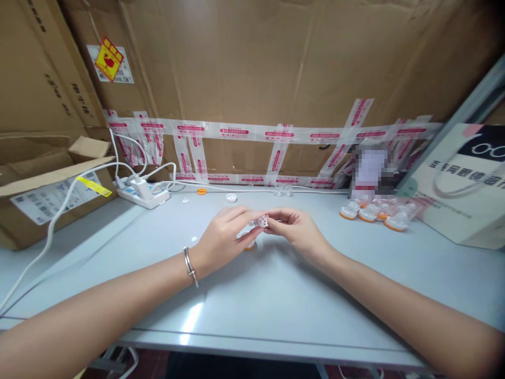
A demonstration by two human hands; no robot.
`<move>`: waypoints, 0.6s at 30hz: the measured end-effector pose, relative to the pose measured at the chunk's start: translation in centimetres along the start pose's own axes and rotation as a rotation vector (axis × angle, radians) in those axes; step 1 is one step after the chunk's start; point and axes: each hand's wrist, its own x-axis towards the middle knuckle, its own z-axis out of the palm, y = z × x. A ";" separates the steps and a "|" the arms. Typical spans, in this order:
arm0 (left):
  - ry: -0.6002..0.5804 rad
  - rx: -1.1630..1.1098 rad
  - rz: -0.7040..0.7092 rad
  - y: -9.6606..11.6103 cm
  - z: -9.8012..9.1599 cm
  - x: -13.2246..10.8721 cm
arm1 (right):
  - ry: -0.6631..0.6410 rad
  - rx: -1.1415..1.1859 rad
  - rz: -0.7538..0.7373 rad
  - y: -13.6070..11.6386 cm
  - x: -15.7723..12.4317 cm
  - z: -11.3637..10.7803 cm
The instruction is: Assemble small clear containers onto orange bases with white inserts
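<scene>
**Clerk:** Entry one, the table's centre?

**Checker:** Small clear part [261,221], just above the middle of the grey table [276,300]. The left hand [221,238] and the right hand [299,229] meet on it, each pinching it between thumb and forefinger. Silver bangle [190,266] on the left wrist. An orange-rimmed piece [250,245] lies under the left fingers, which hide most of it; whether it is held or resting cannot be told.

**Clerk:** Far edge?

**Checker:** White cap [231,198], orange ring [201,191] and clear pieces [283,190], all well apart from the hands. At the far left corner is a power strip [144,197] with a plug in it, and its white cable [47,237] trails along the left side toward the near edge.

**Clerk:** Sides?

**Checker:** At the left edge, an open cardboard box [43,202]. Toward the right, a cluster of orange-based clear pieces [373,210], and beside them a white paper bag [461,195]. Behind everything stands a taped cardboard wall [252,79].
</scene>
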 end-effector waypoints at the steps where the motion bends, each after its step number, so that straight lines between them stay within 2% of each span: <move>1: -0.002 0.044 0.018 0.0 0.0 0.0 | 0.003 0.031 0.017 0.0 -0.1 0.2; 6: 0.028 0.167 0.046 -0.4 -0.1 -0.1 | -0.067 0.138 0.044 0.0 -0.3 0.5; 12: 0.001 0.166 0.049 -0.5 0.0 -0.1 | -0.108 0.172 0.077 0.2 -0.5 0.5; 18: -0.026 0.148 0.029 -0.6 0.1 -0.1 | -0.118 0.234 0.048 0.3 -0.6 0.4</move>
